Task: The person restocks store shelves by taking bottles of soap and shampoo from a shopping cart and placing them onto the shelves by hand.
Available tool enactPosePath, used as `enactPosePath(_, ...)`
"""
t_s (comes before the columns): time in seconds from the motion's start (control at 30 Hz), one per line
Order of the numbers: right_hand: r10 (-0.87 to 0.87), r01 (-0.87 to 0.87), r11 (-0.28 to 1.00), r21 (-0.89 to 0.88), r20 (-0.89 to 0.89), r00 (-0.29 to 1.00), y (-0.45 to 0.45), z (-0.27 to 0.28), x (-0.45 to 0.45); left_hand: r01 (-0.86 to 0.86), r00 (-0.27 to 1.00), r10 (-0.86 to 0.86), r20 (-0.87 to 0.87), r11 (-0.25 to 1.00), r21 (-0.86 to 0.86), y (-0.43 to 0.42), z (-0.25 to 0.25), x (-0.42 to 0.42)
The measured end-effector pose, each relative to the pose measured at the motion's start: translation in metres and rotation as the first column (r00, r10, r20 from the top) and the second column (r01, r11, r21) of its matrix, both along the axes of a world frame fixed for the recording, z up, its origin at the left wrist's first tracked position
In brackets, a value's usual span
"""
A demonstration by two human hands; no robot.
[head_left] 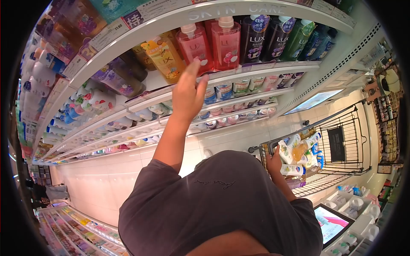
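My left hand (189, 93) reaches up to the shelf with fingers stretched and thumb apart, holding nothing. Its fingertips overlap the lower part of a pink pump bottle (195, 45); whether they touch it I cannot tell. Beside that bottle stand a second pink bottle (226, 45) and a yellow LUX bottle (164, 57). Over on the right, my right hand (274, 162) is closed around the handle (265, 150) of a wire shopping cart (346, 145). Several bottles and packs, including a white bottle with a blue cap (292, 170), lie in the cart.
Dark LUX bottles (255, 40) and a green bottle (297, 40) continue along the shelf (282, 67). Lower shelves hold rows of jars and bottles. Behind the cart, a display screen (331, 224) stands by white bins. Another person's legs (57, 192) show at far left.
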State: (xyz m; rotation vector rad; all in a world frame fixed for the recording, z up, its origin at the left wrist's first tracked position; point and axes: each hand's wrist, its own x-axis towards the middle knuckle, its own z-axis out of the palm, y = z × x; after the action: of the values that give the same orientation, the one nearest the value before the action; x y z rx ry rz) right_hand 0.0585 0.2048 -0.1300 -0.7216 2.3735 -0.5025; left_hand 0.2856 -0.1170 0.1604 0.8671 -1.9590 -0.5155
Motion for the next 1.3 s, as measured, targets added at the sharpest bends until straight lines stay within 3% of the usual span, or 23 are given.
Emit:
enactPosePath(0.07, -0.013, 0.011, 1.0, -0.026, -0.093, 0.996, 0.01, -0.015, -0.002, 0.074, 0.972, -0.108, 0.207, 0.984, 0.165, 0.013, -0.036, 0.018)
enactPosePath(0.17, 0.031, -0.023, 0.998, 0.056, -0.141, 0.99, 0.037, -0.064, -0.012, 0.161, 0.903, -0.29, 0.317, 0.912, 0.377, 0.018, -0.126, 0.046)
enactPosePath(0.27, 0.011, 0.003, 0.989, 0.148, -0.099, 0.995, 0.032, -0.044, -0.008, 0.173, 0.816, -0.438, 0.377, 0.808, 0.564, 0.023, -0.235, 0.093)
enactPosePath(0.33, 0.02, 0.0, 0.986, 0.166, -0.118, 0.993, 0.027, -0.049, -0.011, 0.107, 0.728, -0.537, 0.425, 0.702, 0.704, 0.027, -0.277, 0.125)
enactPosePath(0.4, 0.025, -0.001, 0.983, 0.182, -0.134, 0.991, 0.025, -0.048, -0.011, 0.003, 0.611, -0.604, 0.512, 0.649, 0.761, 0.027, -0.327, 0.161)
enactPosePath(0.47, -0.005, 0.036, 0.977, 0.211, -0.142, 0.99, 0.021, -0.046, -0.008, -0.019, 0.53, -0.593, 0.607, 0.707, 0.707, 0.031, -0.369, 0.202)
enactPosePath(0.53, -0.031, 0.065, 0.968, 0.241, -0.142, 0.989, 0.019, -0.046, -0.008, -0.105, 0.545, -0.632, 0.551, 0.6, 0.793, 0.038, -0.387, 0.24)
enactPosePath(0.57, -0.05, 0.086, 0.959, 0.269, -0.138, 0.989, 0.017, -0.046, -0.007, 0.024, 0.569, -0.626, 0.533, 0.661, 0.75, 0.04, -0.44, 0.277)
enactPosePath(0.6, -0.052, 0.092, 0.953, 0.287, -0.143, 0.988, 0.016, -0.044, -0.007, -0.22, 0.657, -0.625, 0.421, 0.375, 0.9, 0.036, -0.463, 0.296)
enactPosePath(0.63, -0.067, 0.106, 0.952, 0.288, -0.141, 0.988, 0.016, -0.045, -0.007, -0.378, 0.724, -0.525, 0.448, 0.241, 0.894, 0.041, -0.46, 0.307)
enactPosePath(0.67, -0.082, 0.125, 0.946, 0.299, -0.153, 0.985, 0.016, -0.046, -0.006, -0.335, 0.631, -0.588, 0.506, 0.382, 0.861, 0.044, -0.457, 0.32)
enactPosePath(0.77, -0.145, 0.196, 0.925, 0.327, -0.172, 0.974, 0.011, -0.043, -0.001, -0.421, 0.557, -0.598, 0.576, 0.394, 0.817, 0.04, -0.421, 0.335)
enactPosePath(0.8, -0.146, 0.2, 0.922, 0.331, -0.181, 0.973, 0.01, -0.042, 0.0, -0.417, 0.549, -0.607, 0.575, 0.397, 0.817, 0.036, -0.431, 0.345)
enactPosePath(0.9, -0.161, 0.217, 0.917, 0.334, -0.186, 0.969, 0.009, -0.042, 0.003, -0.274, 0.584, -0.588, 0.56, 0.506, 0.818, 0.025, -0.465, 0.374)
enactPosePath(0.97, -0.143, 0.21, 0.917, 0.339, -0.212, 0.967, 0.008, -0.041, 0.004, -0.116, 0.685, -0.526, 0.504, 0.604, 0.789, 0.017, -0.47, 0.382)
enactPosePath(1.0, -0.145, 0.215, 0.913, 0.348, -0.217, 0.965, 0.006, -0.041, 0.006, -0.115, 0.679, -0.532, 0.506, 0.604, 0.789, 0.014, -0.464, 0.379)
enactPosePath(1.07, -0.151, 0.22, 0.914, 0.341, -0.216, 0.965, 0.006, -0.042, 0.007, -0.363, 0.738, -0.403, 0.54, 0.438, 0.823, 0.007, -0.437, 0.362)
enactPosePath(1.17, -0.167, 0.226, 0.934, 0.275, -0.221, 0.961, 0.007, -0.045, 0.013, -0.355, 0.763, -0.406, 0.504, 0.388, 0.85, -0.002, -0.418, 0.356)
enactPosePath(1.3, -0.194, 0.25, 0.934, 0.255, -0.226, 0.955, 0.003, -0.04, 0.024, -0.3, 0.739, -0.44, 0.51, 0.462, 0.834, -0.001, -0.42, 0.366)
